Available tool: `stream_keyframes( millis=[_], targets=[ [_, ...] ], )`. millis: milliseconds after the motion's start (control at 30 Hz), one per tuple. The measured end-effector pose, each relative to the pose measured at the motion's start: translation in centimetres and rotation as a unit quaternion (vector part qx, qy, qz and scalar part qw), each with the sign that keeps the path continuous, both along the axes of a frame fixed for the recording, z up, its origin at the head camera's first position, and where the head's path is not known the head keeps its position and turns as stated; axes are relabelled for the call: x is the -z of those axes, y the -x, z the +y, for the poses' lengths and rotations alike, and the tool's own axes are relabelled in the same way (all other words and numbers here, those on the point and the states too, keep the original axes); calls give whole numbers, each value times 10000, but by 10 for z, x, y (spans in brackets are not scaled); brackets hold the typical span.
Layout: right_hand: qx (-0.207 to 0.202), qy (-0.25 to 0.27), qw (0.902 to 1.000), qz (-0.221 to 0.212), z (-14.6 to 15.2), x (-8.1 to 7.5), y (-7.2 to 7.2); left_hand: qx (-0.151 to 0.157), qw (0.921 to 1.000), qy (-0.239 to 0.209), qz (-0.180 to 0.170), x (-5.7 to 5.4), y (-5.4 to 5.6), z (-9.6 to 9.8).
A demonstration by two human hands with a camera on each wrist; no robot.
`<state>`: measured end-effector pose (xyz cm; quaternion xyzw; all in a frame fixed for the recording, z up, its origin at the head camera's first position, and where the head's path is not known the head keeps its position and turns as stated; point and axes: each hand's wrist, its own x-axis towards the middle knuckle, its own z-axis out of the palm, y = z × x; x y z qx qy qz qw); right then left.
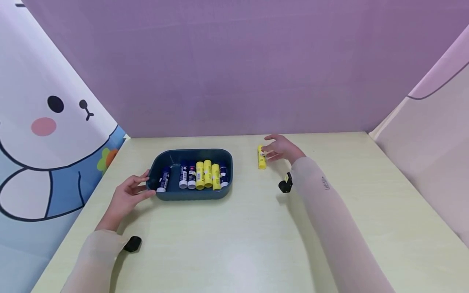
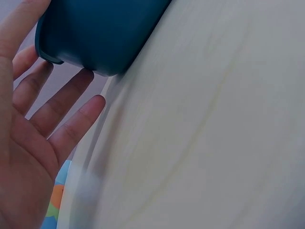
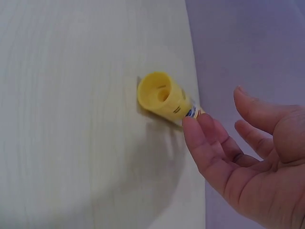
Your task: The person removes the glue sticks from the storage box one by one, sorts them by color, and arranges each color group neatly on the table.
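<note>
Left hand (image 1: 128, 193): fingers extended, touching dark-blue rounded rectangular plastic tray (image 1: 190, 195). Right hand (image 1: 281, 149): open, fingers loosely bent at yellow cylindrical glue stick (image 1: 261, 163), which lies on pale wood-grain table (image 1: 234, 240); contact indeterminable

Before us, towards the back of the desk (image 1: 227, 244) and left of its middle, sits a tray (image 1: 187, 196). In it, we see one glue stick (image 1: 164, 178) near the left end and, past a gap, six more glue sticks (image 1: 208, 173) side by side towards the right end. Our left hand (image 1: 128, 195) is at the tray's left end. Right of the tray, well apart, a lone glue stick (image 1: 261, 162) lies on the desk, with our right hand (image 1: 280, 148) just to its right. Behind the desk hangs a backdrop (image 1: 249, 69).
</note>
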<state>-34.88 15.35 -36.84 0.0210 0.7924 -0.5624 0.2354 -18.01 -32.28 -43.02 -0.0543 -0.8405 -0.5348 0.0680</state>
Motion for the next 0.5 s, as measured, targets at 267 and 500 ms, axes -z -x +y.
stream_keyframes(
  millis=[267, 500],
  targets=[
    [-254, 278, 9992, 106, -13, -13, -6, 18, 10000, -9, -78, -1, 1, 1],
    [-509, 367, 9979, 167, -32, -22, -9, 30, 10000, 9, -63, 0, 3, 2]
  ],
)
